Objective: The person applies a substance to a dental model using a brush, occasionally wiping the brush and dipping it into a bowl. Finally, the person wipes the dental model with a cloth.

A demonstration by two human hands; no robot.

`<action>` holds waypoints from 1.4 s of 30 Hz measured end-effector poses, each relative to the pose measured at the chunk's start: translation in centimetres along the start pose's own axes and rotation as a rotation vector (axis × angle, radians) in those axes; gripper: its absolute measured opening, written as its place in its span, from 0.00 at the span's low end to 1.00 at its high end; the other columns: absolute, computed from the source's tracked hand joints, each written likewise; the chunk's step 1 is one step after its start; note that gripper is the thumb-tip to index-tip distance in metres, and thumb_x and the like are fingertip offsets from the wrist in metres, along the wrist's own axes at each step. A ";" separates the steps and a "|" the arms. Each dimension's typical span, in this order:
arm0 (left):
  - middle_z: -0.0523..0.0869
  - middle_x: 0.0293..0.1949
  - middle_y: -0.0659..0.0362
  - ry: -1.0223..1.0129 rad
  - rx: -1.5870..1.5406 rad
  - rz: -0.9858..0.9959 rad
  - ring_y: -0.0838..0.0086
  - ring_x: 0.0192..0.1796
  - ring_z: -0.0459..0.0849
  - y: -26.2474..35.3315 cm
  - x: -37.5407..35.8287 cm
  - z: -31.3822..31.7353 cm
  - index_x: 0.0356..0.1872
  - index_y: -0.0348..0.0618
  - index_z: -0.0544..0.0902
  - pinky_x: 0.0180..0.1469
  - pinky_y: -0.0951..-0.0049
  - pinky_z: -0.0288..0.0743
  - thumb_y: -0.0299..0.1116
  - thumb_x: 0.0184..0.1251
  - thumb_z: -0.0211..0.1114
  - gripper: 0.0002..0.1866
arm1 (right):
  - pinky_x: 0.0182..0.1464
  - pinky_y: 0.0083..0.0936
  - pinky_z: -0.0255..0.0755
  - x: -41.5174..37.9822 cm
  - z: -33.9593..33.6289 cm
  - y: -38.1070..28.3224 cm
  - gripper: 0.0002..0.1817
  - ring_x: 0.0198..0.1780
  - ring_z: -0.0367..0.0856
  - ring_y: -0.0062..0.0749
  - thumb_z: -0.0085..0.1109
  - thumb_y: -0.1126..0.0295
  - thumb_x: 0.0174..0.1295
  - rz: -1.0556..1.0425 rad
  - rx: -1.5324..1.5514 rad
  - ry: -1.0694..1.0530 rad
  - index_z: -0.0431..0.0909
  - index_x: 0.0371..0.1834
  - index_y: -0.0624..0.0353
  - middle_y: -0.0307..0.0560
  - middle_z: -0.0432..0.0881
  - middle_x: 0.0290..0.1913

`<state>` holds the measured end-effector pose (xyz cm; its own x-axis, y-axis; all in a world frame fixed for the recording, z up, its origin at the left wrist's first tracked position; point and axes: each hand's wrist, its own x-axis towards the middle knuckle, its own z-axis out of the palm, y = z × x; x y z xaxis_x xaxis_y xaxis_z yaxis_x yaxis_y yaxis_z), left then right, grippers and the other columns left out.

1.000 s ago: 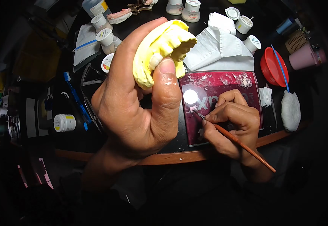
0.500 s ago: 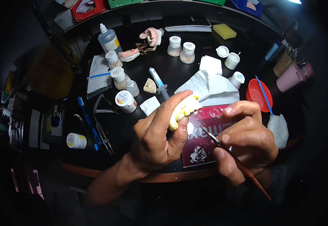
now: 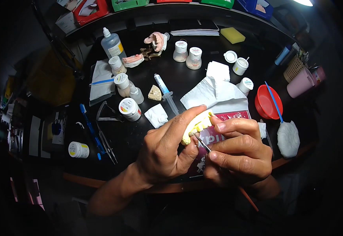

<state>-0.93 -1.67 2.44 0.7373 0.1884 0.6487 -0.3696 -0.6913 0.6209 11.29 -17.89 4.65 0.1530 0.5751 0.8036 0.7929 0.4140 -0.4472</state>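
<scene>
Two hands worked above a dark table (image 3: 179,94). The left hand (image 3: 159,149), curled, gripped a yellow dental cast (image 3: 195,128) over the maroon board (image 3: 238,115); the right hand (image 3: 238,151), fingers bent closed, pinched a thin brush (image 3: 203,144), its tip at the cast's teeth.

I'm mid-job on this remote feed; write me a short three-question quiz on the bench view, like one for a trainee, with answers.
1. Multiple choice: which hand grips the slim brush? A: left; B: right; C: neither.
2. True or false: a blue stick slants across the red bowl.
3. Fill the gap: the dental cast held in the left hand is mostly ____ in colour.

Key: 1: B, the right hand; 2: true; 3: yellow.
</scene>
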 end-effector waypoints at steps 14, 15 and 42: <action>0.89 0.57 0.39 0.002 -0.001 0.001 0.59 0.55 0.93 0.0 0.0 0.0 0.67 0.22 0.77 0.56 0.68 0.86 0.33 0.84 0.57 0.22 | 0.62 0.42 0.87 0.1 0.0 0.0 0.13 0.59 0.86 0.47 0.81 0.79 0.49 -0.008 -0.009 -0.035 0.91 0.39 0.64 0.45 0.89 0.38; 0.89 0.57 0.39 0.003 0.000 0.003 0.59 0.55 0.93 -0.1 0.0 0.1 0.67 0.22 0.77 0.56 0.68 0.86 0.33 0.84 0.56 0.22 | 0.62 0.42 0.87 0.1 0.0 0.0 0.13 0.59 0.86 0.47 0.81 0.79 0.49 -0.011 -0.008 -0.035 0.91 0.39 0.64 0.45 0.89 0.38; 0.89 0.57 0.39 -0.010 0.039 -0.013 0.60 0.54 0.93 0.2 0.1 -0.1 0.67 0.22 0.77 0.55 0.68 0.86 0.35 0.85 0.57 0.23 | 0.64 0.44 0.87 0.1 -0.3 -0.1 0.13 0.58 0.86 0.46 0.81 0.75 0.52 -0.022 -0.001 -0.066 0.91 0.40 0.64 0.46 0.89 0.39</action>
<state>-0.98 -1.76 2.66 0.7479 0.1909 0.6358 -0.3375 -0.7154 0.6118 11.42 -18.09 4.84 0.0961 0.6111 0.7857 0.7962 0.4265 -0.4291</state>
